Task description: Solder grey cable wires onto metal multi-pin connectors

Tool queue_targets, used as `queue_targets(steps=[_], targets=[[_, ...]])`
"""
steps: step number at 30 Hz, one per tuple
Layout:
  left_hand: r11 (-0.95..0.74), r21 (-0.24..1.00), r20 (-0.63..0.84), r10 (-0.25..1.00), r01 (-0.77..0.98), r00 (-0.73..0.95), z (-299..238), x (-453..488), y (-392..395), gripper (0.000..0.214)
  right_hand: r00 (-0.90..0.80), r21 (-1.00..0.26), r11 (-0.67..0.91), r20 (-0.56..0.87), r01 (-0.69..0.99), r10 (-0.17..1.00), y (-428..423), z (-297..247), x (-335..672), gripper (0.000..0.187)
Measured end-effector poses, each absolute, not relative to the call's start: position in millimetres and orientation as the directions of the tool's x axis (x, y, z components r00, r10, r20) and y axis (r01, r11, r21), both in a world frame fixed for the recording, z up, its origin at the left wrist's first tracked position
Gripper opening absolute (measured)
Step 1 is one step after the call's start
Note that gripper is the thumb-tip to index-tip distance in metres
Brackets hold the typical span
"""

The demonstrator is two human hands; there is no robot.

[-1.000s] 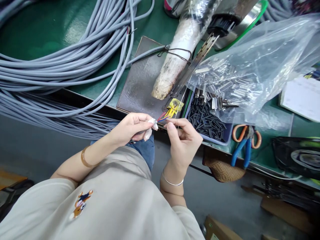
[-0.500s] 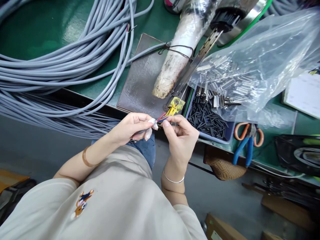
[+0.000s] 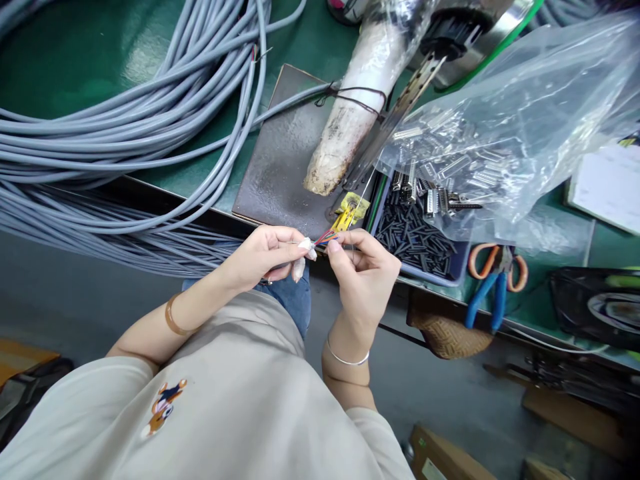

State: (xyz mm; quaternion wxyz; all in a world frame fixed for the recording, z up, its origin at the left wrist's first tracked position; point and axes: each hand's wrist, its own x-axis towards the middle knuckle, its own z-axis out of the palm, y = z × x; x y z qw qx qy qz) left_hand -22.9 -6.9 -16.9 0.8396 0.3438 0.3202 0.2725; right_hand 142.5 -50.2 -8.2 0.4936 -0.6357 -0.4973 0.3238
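My left hand [image 3: 267,253] pinches the stripped end of a grey cable, its fingertips wrapped in white tape. Thin coloured wires [image 3: 325,236], red and blue among them, fan out from that end toward my right hand [image 3: 363,270]. My right thumb and forefinger are closed on those wires just below a yellow-taped clamp [image 3: 349,212] at the bench edge. Both hands hover in front of the green bench [image 3: 75,60], over my lap.
A big coil of grey cables [image 3: 125,127] fills the left of the bench. A dark metal plate [image 3: 290,160] carries a white wrapped tool [image 3: 350,113]. To the right lie a tray of black sleeves [image 3: 415,237], a clear bag of connectors [image 3: 500,133], and blue and orange cutters [image 3: 493,283].
My right hand has shifted slightly left and closed in on the coloured wires, nearer my left hand. The left hand has stayed where it was.
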Motion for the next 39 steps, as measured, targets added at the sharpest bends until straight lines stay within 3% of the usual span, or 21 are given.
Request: queue_targets(steps=[5, 9, 14, 18, 21, 24, 30, 39], targets=[[0.612, 0.754, -0.353, 0.685, -0.241, 0.637, -17.2, -23.7, -6.5, 0.046, 0.289, -0.954, -0.066, 0.022, 0.293, 0.957, -50.9, -7.0, 145.2, 0.014], [0.62, 0.739, -0.338, 0.681, -0.265, 0.65, -12.8, -26.0, -4.2, 0.046, 0.15, -0.953, -0.046, -0.001, 0.299, 0.989, -54.8, -7.1, 147.3, 0.02], [0.643, 0.726, -0.357, 0.655, -0.243, 0.666, -6.3, -31.9, -0.9, 0.046, 0.341, -0.893, 0.171, 0.328, 0.416, 0.881, -58.8, -15.1, 150.2, 0.008], [0.658, 0.717, -0.356, 0.631, -0.232, 0.689, -5.5, -34.4, 0.3, 0.046, 0.211, -0.723, 0.349, 0.56, 0.596, 0.801, -57.9, -19.4, 153.8, 0.015], [0.671, 0.71, -0.361, 0.607, -0.214, 0.708, -6.0, -35.3, -0.3, 0.047, 0.088, -0.607, 0.406, 0.621, 0.684, 0.779, -55.8, -19.7, 155.5, 0.018], [0.682, 0.701, -0.36, 0.59, -0.208, 0.723, -6.4, -36.4, -1.1, 0.046, 0.024, -0.573, 0.429, 0.617, 0.699, 0.786, -53.5, -19.5, 156.0, 0.02], [0.675, 0.7, -0.346, 0.607, -0.234, 0.716, -9.9, -35.4, -1.5, 0.045, 0.014, -0.696, 0.358, 0.467, 0.622, 0.884, -51.7, -13.3, 153.3, 0.006], [0.57, 0.766, -0.311, 0.733, -0.296, 0.606, -13.1, -25.1, -8.7, 0.049, 0.186, -0.823, 0.226, 0.368, 0.522, 0.911, -61.1, -9.6, 140.3, 0.004]])
